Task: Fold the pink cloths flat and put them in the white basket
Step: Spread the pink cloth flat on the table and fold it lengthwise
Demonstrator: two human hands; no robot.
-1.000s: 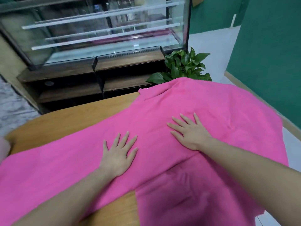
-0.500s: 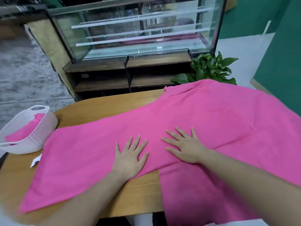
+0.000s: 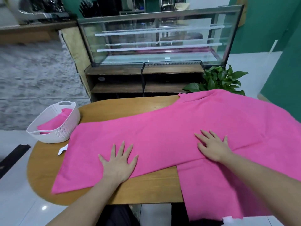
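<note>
Both hands, left [image 3: 118, 165] and right [image 3: 213, 146], flat and spread on pink cloth [image 3: 162, 134].

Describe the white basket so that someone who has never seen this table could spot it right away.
Start at the wooden table and go to its far left corner, just beyond the left end of the long pink cloth spread under both hands. There stands the white basket, a perforated plastic tub with a cut-out handle and a folded pink cloth inside. It is the only container on the table.
</note>
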